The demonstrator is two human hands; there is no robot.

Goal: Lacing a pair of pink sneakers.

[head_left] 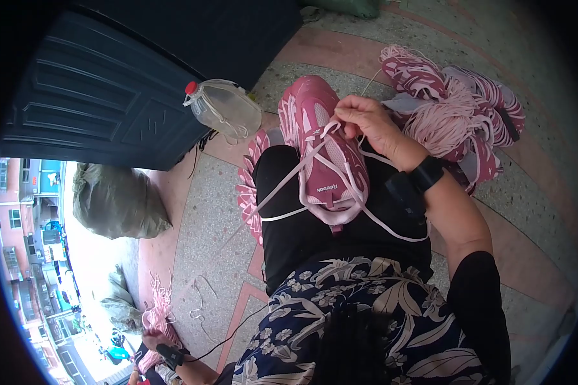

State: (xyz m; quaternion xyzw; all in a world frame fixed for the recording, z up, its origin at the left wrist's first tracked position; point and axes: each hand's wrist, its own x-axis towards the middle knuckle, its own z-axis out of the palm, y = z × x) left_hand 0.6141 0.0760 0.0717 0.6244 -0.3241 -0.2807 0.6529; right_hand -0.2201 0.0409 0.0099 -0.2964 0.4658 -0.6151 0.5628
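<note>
A pink shoe (321, 160) lies on black-trousered thighs (279, 244), toe far, opening near; the lap seems to serve as its support, with the laced side upward and within reach. The right hand (372, 125) has its fingers pinched on a white lace (302, 165), a hold that likely gives control of the strand. The left hand (152, 339), small at near left, is at a bundle of pink laces (158, 308); whether its fingers grip, I cannot tell. A pile of pink shoes and laces (443, 115) crowds the right side. At far left, a bottle (228, 112) and dark door (90, 96) bound the space; speckled floor (215, 212) before a bulging sack (115, 202) offers wider room.
</note>
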